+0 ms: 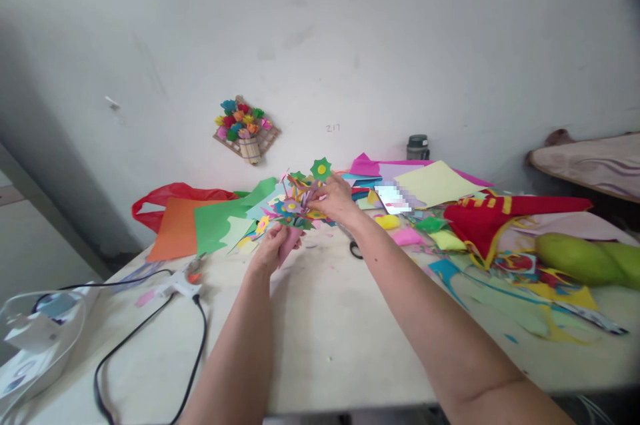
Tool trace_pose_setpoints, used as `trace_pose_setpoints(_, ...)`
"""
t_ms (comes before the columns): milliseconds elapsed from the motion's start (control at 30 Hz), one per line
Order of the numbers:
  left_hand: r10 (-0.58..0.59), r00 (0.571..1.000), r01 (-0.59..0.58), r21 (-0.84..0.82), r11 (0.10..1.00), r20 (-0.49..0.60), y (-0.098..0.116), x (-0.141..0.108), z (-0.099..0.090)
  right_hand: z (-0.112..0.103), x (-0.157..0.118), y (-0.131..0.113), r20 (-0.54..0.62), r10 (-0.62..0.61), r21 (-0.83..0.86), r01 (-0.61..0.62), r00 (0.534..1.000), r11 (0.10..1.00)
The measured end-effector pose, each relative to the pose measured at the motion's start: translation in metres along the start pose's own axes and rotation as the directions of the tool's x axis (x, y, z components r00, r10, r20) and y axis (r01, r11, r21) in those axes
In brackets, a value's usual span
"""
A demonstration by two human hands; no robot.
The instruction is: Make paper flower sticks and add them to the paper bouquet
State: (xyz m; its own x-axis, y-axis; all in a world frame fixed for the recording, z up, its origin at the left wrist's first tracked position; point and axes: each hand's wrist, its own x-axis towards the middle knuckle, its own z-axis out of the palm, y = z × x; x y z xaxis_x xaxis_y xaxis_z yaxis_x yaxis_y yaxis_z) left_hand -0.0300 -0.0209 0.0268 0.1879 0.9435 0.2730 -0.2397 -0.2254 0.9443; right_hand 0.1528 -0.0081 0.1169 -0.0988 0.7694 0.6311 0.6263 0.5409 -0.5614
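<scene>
My left hand (273,248) is wrapped round a small pink paper pot (289,245), tilted over the table. Out of the pot spreads a bunch of colourful paper flowers, among them a lilac flower (292,207) and a yellow-orange one (263,225). From the right, my right hand (333,198) reaches into the bunch, its fingertips pinched on a purple paper flower (309,197). A green flower with a yellow centre (321,169) stands up just beyond that hand. The stems inside the pot are hidden.
A white glue gun (181,285) with a black cable lies left, near a power strip (35,358). Scissors (355,249) lie under my right forearm. Paper sheets (215,221), a phone (393,199), scraps, a red cloth (475,225) and a dark bottle (417,147) line the back and right.
</scene>
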Motion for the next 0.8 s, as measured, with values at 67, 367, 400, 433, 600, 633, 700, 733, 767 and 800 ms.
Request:
trace_pose_setpoints(67,-0.004,1.0,0.004,0.005,1.0,-0.011,-0.0001,0.0001,0.0003,0.0003,-0.0004,-0.0002,0.017,-0.007,-0.026,0.008,1.0,1.0)
trace_pose_setpoints(367,0.007,1.0,-0.007,-0.019,1.0,0.009,0.0006,-0.0001,-0.0001,-0.002,-0.003,-0.0023,0.051,-0.018,-0.1,0.023,0.999,0.995)
trace_pose_setpoints(400,0.006,1.0,-0.006,-0.019,1.0,0.011,0.0008,-0.0001,0.0,-0.0022,-0.0034,-0.0026,0.054,-0.028,-0.105,0.033,0.998,0.994)
trace_pose_setpoints(433,0.005,1.0,-0.005,-0.016,1.0,0.009,0.0009,-0.0001,0.0,-0.0023,-0.0037,-0.003,0.057,-0.036,-0.11,0.042,0.998,0.993)
trace_pose_setpoints(600,0.012,1.0,-0.012,0.0,1.0,-0.007,0.0016,-0.0002,0.0003,-0.003,-0.0043,-0.0043,0.041,-0.044,-0.12,0.049,0.998,0.992)
trace_pose_setpoints(633,0.016,1.0,-0.016,0.002,1.0,-0.004,0.0018,-0.0002,0.0002,-0.0035,-0.004,-0.0043,0.033,-0.041,-0.112,0.045,0.999,0.993)
trace_pose_setpoints(700,0.021,1.0,-0.021,0.004,1.0,0.005,0.002,-0.0001,0.0,-0.0048,-0.0034,-0.0041,0.026,-0.037,-0.094,0.039,0.999,0.995)
trace_pose_setpoints(733,0.025,1.0,-0.025,0.004,1.0,0.008,0.0019,0.0,-0.0002,-0.0053,-0.0032,-0.0041,0.028,-0.034,-0.089,0.037,0.999,0.995)
trace_pose_setpoints(767,0.028,1.0,-0.028,0.003,1.0,0.01,0.0016,0.0001,-0.0005,-0.0057,-0.0031,-0.0041,0.031,-0.031,-0.087,0.034,0.999,0.996)
trace_pose_setpoints(800,0.031,0.999,-0.031,0.002,1.0,0.009,0.0012,0.0003,-0.0009,-0.0058,-0.0031,-0.0043,0.035,-0.028,-0.089,0.031,0.999,0.996)
